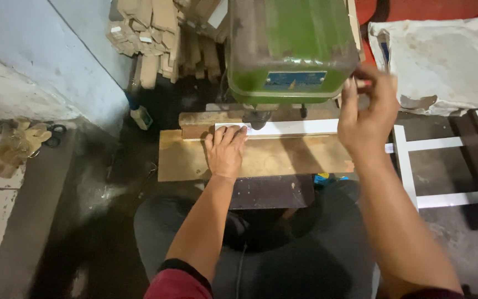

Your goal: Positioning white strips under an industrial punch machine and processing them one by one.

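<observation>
A green drill press [291, 47] stands over a wooden work board [283, 160]. A long white strip [300, 128] lies across the board against a wooden fence block [206, 119], under the drill chuck [258, 119]. My left hand [225, 149] lies flat on the board, fingertips pressing the strip's left end. My right hand [367, 113] is raised at the machine's right side, fingers curled around a small pale handle knob [362, 83].
Stacked wood offcuts [161, 39] pile up behind the machine on the left. A dusty white sack [443, 61] lies at the right. A frame of white strips [432, 166] rests on the dark floor at the right. Scissors [55, 134] lie near the left wall.
</observation>
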